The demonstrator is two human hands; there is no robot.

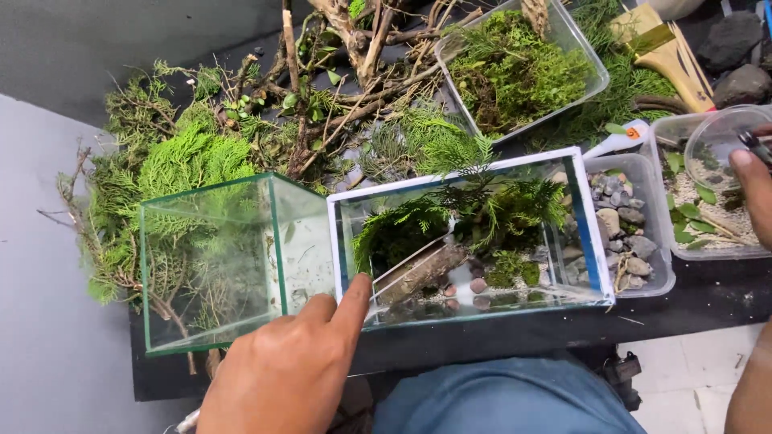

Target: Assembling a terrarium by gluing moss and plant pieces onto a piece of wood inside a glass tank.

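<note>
Left hand (293, 370) forefinger out, touching planted glass tank (470, 241), right hand (756, 189) pinching dark tool (756, 146), black tabletop (498, 333), grey floor (40, 321)

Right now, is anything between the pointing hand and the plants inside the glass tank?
Yes. The left hand points its fingertip against the front glass wall of the planted tank, so the pane stands between it and the green plants inside. The tank's top looks open.

A rectangular glass tank (474, 241) with white-edged rims stands at the near middle of the dark table — tipped so its open top faces the viewer. Inside lie green fern-like fronds, moss, a slanted piece of wood and small pebbles. Just left of it, touching, stands an empty glass cube (217, 261).
</note>
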